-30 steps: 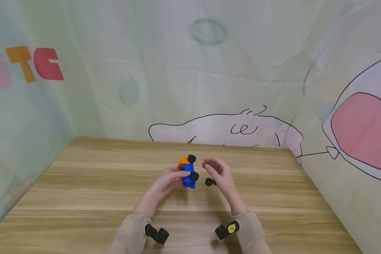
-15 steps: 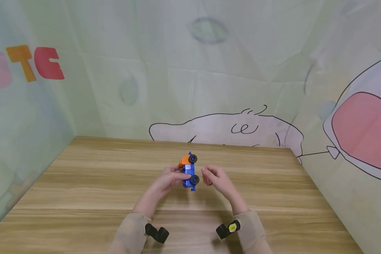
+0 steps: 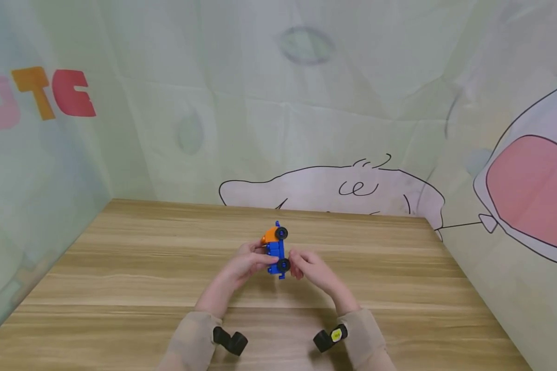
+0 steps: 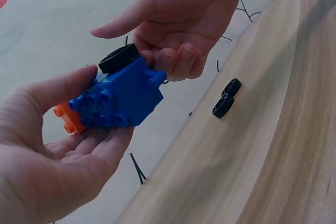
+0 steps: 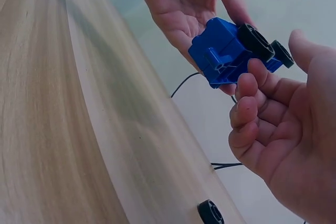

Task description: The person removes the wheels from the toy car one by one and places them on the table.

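Observation:
My left hand (image 3: 245, 266) grips a small blue and orange toy truck (image 3: 274, 249), thumb on one side and fingers beneath it. Its wheeled side faces up, with two black wheels visible there. In the left wrist view, round studs show on the blue body (image 4: 126, 95). Close on the truck's right is my right hand (image 3: 312, 269), its fingers loosely bent and its thumb apart from them. The right wrist view shows those fingertips at the truck's underside by a wheel (image 5: 256, 41); whether they press it I cannot tell. Nothing shows between that thumb and fingers.
Two loose black wheels (image 4: 223, 106) lie together on the wooden table (image 3: 144, 257); my right hand hides them in the head view. Printed cloth walls (image 3: 213, 129) stand behind and beside the table. Each sleeve carries a black strapped camera (image 3: 234, 342).
My right hand has come down and left from above the loose wheels to the truck's side, its fingers curling in more. The left hand keeps its grip, with the truck turned slightly.

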`<state>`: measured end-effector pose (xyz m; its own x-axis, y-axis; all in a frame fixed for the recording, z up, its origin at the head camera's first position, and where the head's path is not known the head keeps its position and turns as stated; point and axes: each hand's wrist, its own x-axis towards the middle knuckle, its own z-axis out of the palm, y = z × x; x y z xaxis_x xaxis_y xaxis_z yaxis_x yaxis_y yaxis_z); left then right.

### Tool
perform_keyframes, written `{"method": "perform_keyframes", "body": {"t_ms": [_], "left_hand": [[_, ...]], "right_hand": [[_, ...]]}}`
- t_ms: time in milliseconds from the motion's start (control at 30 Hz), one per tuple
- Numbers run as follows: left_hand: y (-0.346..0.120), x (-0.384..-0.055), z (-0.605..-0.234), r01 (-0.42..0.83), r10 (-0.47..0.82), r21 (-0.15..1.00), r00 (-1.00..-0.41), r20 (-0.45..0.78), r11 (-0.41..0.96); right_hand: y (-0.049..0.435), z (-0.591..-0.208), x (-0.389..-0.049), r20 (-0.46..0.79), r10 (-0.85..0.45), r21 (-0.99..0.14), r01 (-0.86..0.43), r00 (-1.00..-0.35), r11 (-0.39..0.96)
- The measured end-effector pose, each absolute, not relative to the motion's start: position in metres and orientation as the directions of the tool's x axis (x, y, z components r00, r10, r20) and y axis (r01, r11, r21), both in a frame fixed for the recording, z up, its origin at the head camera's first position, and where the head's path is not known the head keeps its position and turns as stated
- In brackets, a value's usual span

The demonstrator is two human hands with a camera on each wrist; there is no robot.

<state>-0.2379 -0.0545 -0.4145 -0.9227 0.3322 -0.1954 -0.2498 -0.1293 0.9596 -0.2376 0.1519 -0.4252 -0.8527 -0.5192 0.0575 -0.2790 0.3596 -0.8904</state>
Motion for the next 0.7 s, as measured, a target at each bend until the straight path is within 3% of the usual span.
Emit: {"method": "perform_keyframes", "body": {"t_ms": [367,700], "left_hand": [[-0.0530,-0.2377,-0.4187,-0.222,0.306,0.966,-0.936,-0.174,-0.130],[-0.0526,-0.2375,-0.4181,-0.215,0.289,0.964,-0.943,-0.164,-0.154]], "right_hand": [[0.1464,-0.4245,-0.2366,0.033,-0.585,-0.878,-0.303,-0.810,0.369],[0.1438,-0.4272,-0.2344,0.105,-0.626,-0.873,-0.373,-0.773,0.313]]}}
